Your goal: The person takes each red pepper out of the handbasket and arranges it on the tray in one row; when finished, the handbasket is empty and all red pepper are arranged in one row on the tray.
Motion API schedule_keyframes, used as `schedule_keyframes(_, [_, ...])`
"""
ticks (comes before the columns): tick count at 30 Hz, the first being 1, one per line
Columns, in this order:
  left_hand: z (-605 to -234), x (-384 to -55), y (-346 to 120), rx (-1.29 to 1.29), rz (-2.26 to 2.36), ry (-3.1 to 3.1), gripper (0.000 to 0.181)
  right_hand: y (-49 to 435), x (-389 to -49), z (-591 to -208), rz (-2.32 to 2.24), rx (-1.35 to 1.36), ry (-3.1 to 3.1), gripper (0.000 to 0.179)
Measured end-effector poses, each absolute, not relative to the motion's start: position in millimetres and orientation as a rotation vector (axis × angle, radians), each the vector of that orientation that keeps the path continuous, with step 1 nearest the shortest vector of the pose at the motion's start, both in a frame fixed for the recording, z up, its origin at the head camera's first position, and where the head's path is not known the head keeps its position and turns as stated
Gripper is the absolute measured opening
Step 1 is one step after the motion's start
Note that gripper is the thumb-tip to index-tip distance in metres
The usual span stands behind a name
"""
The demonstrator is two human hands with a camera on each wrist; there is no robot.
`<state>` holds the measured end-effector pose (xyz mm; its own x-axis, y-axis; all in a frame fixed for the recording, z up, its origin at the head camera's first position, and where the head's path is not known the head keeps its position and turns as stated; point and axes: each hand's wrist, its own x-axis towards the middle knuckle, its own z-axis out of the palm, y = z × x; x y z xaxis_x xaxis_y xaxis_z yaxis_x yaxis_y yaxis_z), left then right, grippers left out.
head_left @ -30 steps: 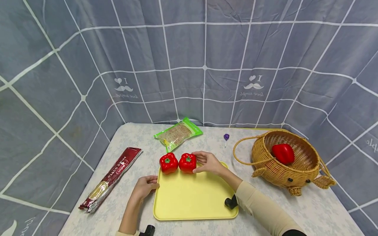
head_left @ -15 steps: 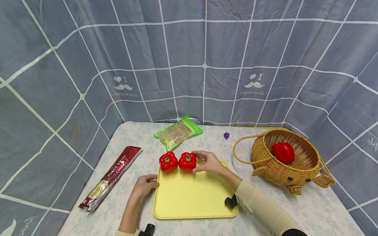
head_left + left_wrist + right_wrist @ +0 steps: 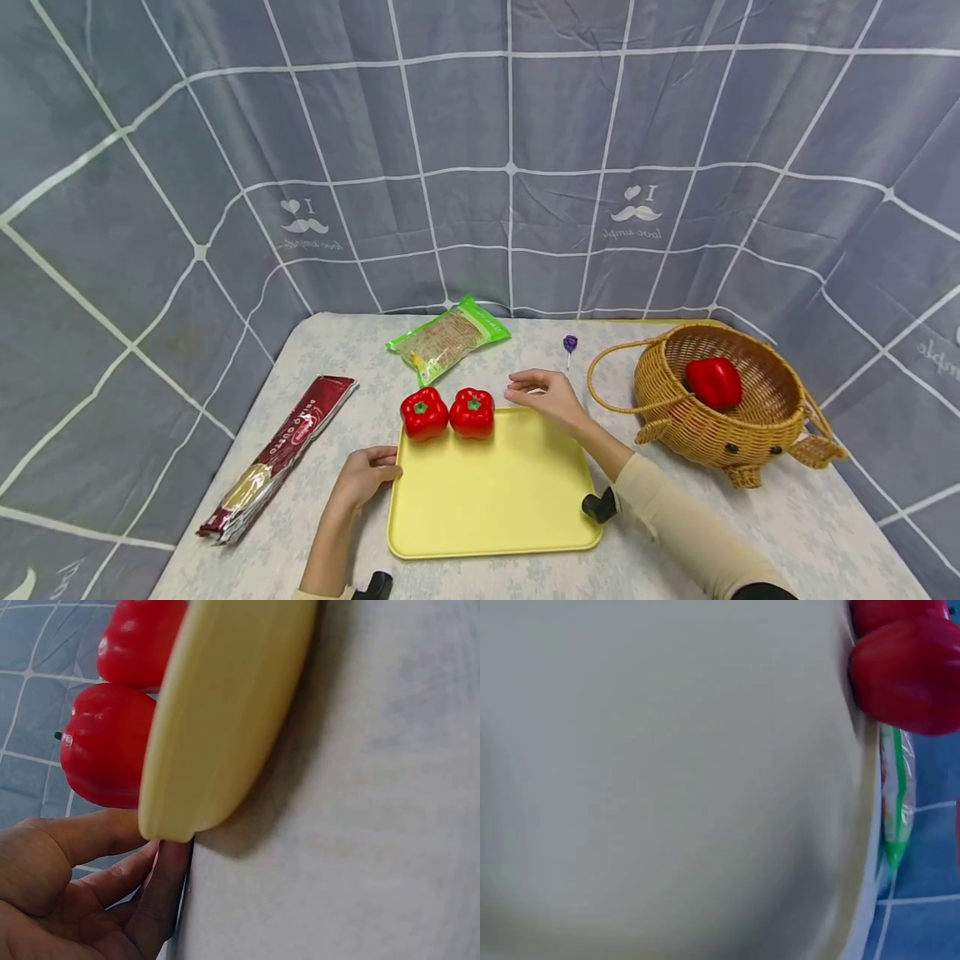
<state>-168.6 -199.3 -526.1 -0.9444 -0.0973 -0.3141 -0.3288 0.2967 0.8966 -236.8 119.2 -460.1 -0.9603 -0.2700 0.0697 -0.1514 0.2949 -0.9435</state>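
Two red bell peppers with green stems, a left pepper (image 3: 424, 413) and a right pepper (image 3: 472, 413), sit side by side at the far left end of a yellow tray (image 3: 491, 508). My left hand (image 3: 362, 479) pinches the tray's left rim; in the left wrist view the thumb lies on the rim and the fingers (image 3: 161, 892) are beneath it. Over the tray's far right corner is my right hand (image 3: 547, 396), fingers relaxed and holding nothing, a gap apart from the right pepper. The right wrist view shows mostly the tray surface (image 3: 667, 750).
On the right stands a wicker basket (image 3: 712, 433) with a handle and another red bell pepper (image 3: 714, 383) inside. Behind the tray lie a green-edged food packet (image 3: 446, 340) and a purple lollipop (image 3: 570, 343). A long dark-red pasta packet (image 3: 277, 458) lies to the left.
My right hand has let go of the right pepper and moved back and to the right. Both peppers stay put on the tray. My left hand keeps its hold on the rim.
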Motion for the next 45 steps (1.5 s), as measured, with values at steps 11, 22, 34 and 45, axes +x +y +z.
schedule_keyframes(11, [-524.8,-168.0,-200.1,-0.404,1.682,2.354,0.039,181.6,-250.6,-443.9,-1.664,-0.363,2.522,0.057])
schedule_keyframes(22, [-526.8,-166.3,-200.7,-0.392,1.72,2.354,0.038,265.3,-238.3,-392.6,-1.317,-0.288,2.818,0.058])
schedule_keyframes(34, [-525.8,-165.2,-198.8,-0.395,1.722,2.355,0.038,344.8,-256.0,-364.6,-0.707,-0.168,2.972,0.082])
schedule_keyframes(45, [-527.8,-166.6,-199.8,-0.386,1.763,2.358,0.036,381.1,-274.6,-389.1,-0.33,-0.185,3.044,0.052])
